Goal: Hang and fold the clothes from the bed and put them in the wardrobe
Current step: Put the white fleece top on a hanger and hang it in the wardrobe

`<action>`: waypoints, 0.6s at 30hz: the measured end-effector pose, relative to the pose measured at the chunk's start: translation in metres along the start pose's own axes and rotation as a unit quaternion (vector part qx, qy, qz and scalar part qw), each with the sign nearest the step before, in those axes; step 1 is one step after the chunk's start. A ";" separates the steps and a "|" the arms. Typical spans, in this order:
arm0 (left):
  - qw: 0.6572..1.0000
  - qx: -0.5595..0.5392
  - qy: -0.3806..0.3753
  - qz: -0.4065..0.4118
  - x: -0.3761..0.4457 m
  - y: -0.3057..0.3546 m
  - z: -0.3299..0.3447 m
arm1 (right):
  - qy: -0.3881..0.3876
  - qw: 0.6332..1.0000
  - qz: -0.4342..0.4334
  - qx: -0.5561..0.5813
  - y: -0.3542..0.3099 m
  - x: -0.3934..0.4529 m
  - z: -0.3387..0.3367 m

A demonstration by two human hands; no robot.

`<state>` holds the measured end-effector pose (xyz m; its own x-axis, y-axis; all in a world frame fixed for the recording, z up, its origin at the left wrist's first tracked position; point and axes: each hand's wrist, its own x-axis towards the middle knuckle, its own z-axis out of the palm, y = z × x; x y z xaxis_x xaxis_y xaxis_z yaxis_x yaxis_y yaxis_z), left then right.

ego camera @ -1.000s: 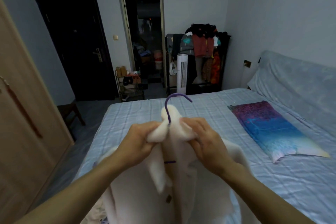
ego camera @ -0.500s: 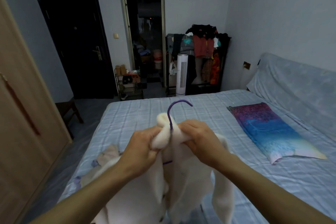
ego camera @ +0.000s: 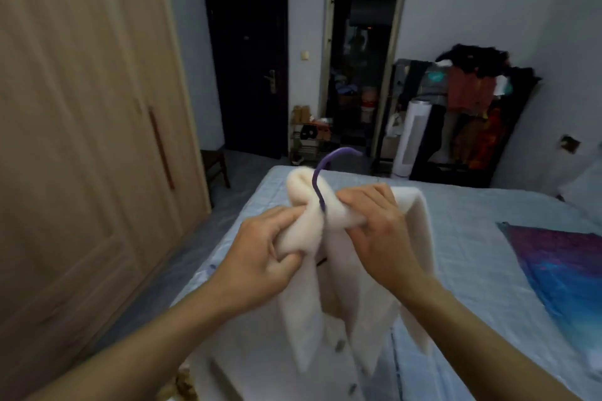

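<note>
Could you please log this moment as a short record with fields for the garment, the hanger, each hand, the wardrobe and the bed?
garment: white fleecy jacket, held up over the bed, buttons showing low on the front
hanger: purple hook sticking up out of the collar
left hand: gripping the collar left of the hook
right hand: gripping the collar right of the hook
wardrobe: on the left, doors closed
bed: blue checked sheet, colourful pillow at right

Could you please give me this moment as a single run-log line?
left hand: gripping white coat collar | right hand: same | purple hanger: hook above collar | wardrobe: doors closed
</note>
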<state>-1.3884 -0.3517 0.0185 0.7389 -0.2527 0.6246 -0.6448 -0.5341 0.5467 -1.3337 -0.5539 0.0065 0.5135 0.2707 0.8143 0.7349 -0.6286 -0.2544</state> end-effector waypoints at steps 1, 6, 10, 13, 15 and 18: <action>0.999 0.002 0.029 -0.018 -0.010 0.006 -0.006 | -0.001 1.000 -0.015 0.027 -0.008 0.003 0.003; 0.982 0.030 0.133 -0.129 -0.075 0.048 -0.045 | -0.009 0.976 -0.019 0.216 -0.065 0.008 0.021; 0.959 0.034 0.199 -0.198 -0.129 0.082 -0.094 | -0.027 0.952 -0.036 0.302 -0.136 0.007 0.050; 0.933 0.060 0.266 -0.235 -0.173 0.103 -0.134 | -0.029 0.947 -0.068 0.312 -0.198 0.007 0.077; 0.911 0.081 0.308 -0.263 -0.207 0.113 -0.160 | -0.039 0.940 -0.082 0.328 -0.244 0.003 0.094; 0.875 0.099 0.367 -0.298 -0.262 0.123 -0.198 | -0.088 0.920 -0.101 0.367 -0.321 -0.009 0.116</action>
<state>-1.7000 -0.1916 0.0322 0.5604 0.6665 0.4916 -0.0869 -0.5430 0.8352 -1.5229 -0.2704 0.0200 0.3494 0.4823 0.8033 0.8914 0.0930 -0.4435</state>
